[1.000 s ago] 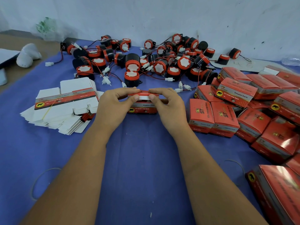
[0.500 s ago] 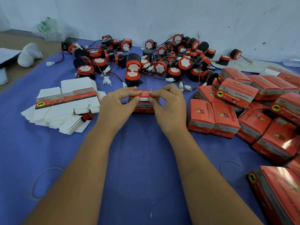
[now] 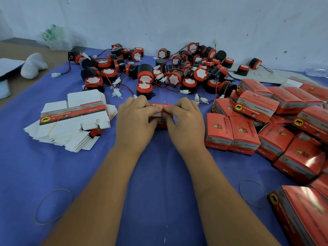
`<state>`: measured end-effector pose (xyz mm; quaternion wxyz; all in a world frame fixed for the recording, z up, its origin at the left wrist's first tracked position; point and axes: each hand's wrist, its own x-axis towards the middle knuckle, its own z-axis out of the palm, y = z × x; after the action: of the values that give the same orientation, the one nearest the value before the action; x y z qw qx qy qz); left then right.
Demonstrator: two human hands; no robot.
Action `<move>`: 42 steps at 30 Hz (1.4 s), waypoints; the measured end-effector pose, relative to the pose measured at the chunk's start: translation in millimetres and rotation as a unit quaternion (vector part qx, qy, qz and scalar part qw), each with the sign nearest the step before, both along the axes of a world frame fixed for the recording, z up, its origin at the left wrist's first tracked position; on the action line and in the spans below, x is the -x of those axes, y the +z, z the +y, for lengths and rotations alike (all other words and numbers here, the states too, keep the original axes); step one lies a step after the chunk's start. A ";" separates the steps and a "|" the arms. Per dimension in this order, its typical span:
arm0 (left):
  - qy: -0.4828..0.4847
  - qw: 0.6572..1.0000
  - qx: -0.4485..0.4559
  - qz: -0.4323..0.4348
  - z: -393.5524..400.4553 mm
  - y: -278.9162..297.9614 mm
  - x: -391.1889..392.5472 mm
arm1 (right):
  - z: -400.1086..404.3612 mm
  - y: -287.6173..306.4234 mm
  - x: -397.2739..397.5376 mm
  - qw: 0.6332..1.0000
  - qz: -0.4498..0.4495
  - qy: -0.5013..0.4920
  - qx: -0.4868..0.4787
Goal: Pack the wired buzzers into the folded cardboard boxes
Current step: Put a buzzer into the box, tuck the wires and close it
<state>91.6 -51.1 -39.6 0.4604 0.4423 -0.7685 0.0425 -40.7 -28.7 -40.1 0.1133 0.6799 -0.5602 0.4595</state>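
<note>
Box (image 3: 160,119) mid-tabletop, your left hand (image 3: 136,121) and right hand (image 3: 186,123) clamped on it, fingertips meeting on top flap. Step: closing. Next: tuck flap, set with packed boxes (image 3: 232,134) right.

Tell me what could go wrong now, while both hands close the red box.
The left hand and right hand cover most of the red box, so a flap could fold crooked unseen. The loose buzzers trail wires close behind the hands; one might snag. The flat box stack is fanned and may slide.
</note>
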 end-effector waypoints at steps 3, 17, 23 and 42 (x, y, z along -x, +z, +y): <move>-0.015 0.998 -0.052 0.025 2.5 0.5 0.3 | 0.3 -1.8 1.3 0.999 -0.021 0.016 -0.037; -0.047 0.957 -0.170 0.229 3.8 8.1 -15.8 | -2.5 -1.3 4.2 0.987 -0.142 0.030 -0.075; -0.049 0.944 -0.192 0.263 0.4 7.1 -16.9 | -3.0 -1.5 4.7 0.986 -0.140 0.036 -0.080; -0.024 0.997 -0.073 -0.003 0.8 1.4 -3.4 | -6.8 -1.9 0.2 0.992 0.018 -0.006 -0.127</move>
<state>94.9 -50.3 -38.2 0.4250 0.4561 -0.7815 -0.0239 -40.9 -35.5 -42.0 0.0391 0.6936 -0.6160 0.3714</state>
